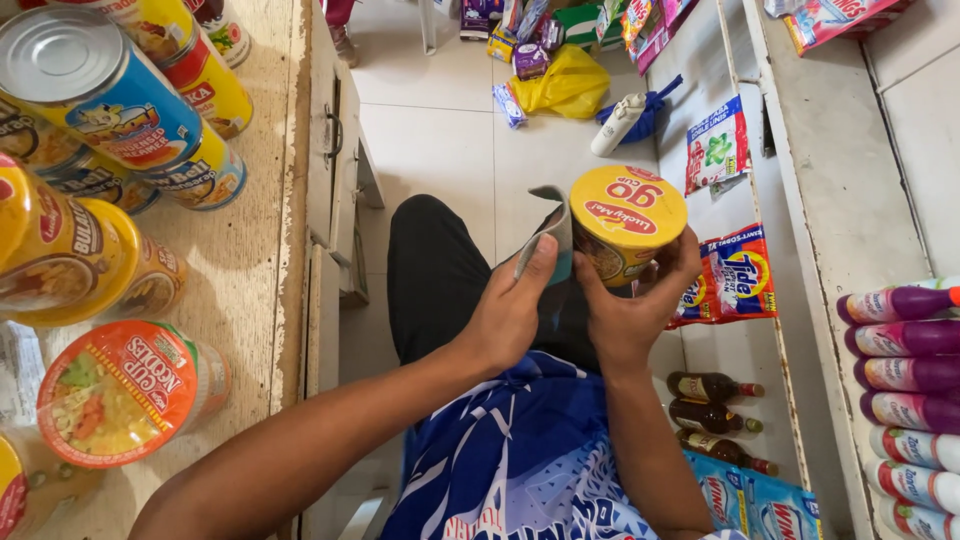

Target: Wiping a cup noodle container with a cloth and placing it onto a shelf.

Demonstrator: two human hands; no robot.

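Observation:
My right hand grips a yellow cup of instant noodles with a yellow-and-red lid, held over my lap. My left hand holds a folded grey-blue cloth pressed against the cup's left side. Both forearms reach in from the bottom of the view, above my blue patterned shirt and black trousers.
A wooden shelf on the left carries cans and another noodle cup lying on its side. On the right, white shelves hold detergent sachets, dark bottles and purple-capped bottles. A yellow bag lies on the tiled floor.

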